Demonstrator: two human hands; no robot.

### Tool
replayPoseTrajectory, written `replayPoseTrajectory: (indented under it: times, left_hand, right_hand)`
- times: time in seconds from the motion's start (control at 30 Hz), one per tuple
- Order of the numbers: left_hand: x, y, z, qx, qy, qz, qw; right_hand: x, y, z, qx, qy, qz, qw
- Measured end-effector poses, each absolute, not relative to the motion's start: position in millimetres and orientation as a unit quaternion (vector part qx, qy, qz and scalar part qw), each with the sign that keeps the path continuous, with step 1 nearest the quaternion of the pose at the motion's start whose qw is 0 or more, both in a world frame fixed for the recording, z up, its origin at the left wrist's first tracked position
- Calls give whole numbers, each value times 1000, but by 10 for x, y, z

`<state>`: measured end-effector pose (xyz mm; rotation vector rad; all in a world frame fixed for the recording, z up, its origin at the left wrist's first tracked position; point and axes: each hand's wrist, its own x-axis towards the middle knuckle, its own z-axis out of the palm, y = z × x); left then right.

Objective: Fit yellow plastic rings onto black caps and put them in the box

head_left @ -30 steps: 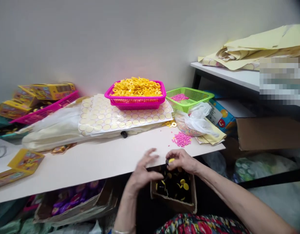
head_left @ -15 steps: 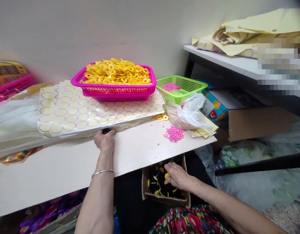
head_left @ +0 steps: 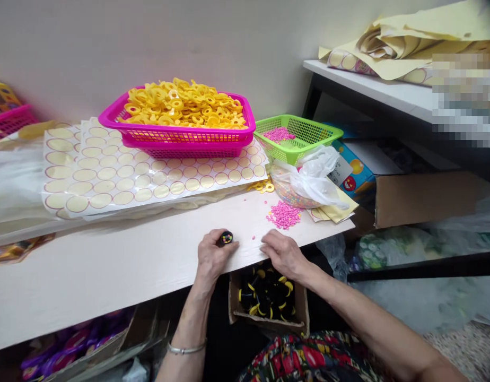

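My left hand [head_left: 213, 255] is closed around a small black cup [head_left: 226, 238] at the table's front edge. The cup's round mouth faces up, and tiny coloured pieces show inside it. My right hand [head_left: 285, 254] hovers at the same edge, thumb and fingers pressed together; whatever they may hold is hidden. A single pink bead [head_left: 253, 237] lies between the hands. Beyond my right hand is a loose pile of pink beads [head_left: 285, 214]. Below the edge, a cardboard box [head_left: 269, 326] holds many black pieces with yellow ends [head_left: 264, 292].
A pink basket [head_left: 185, 143] heaped with yellow ring-ended parts stands on round-sticker sheets [head_left: 105, 185]. Right of it are a green basket [head_left: 308, 137] with pink beads and a plastic bag [head_left: 308, 178] of coloured beads. A white shelf [head_left: 372, 93] and open carton [head_left: 423, 199] flank the right.
My left hand has brought the black cup right and nearer, away from the sticker sheets. My right hand has risen out of the cardboard box to the table edge.
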<state>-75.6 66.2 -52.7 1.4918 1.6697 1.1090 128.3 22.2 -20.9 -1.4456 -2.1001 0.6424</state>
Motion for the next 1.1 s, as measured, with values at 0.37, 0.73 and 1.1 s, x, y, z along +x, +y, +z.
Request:
replayPoseTrajectory:
  times: [0.37, 0.73, 1.1]
  left_hand:
    - [-573, 590, -571, 632, 623, 378, 263]
    - [-421, 577, -672, 617, 623, 408, 256]
    - [-459, 549, -638, 668, 575, 418, 221]
  right_hand:
    - [1016, 520, -434, -540, -828, 74, 135]
    - [1263, 776, -328, -563, -737, 285, 242]
    - [1177, 655, -338, -559, -793, 168, 173]
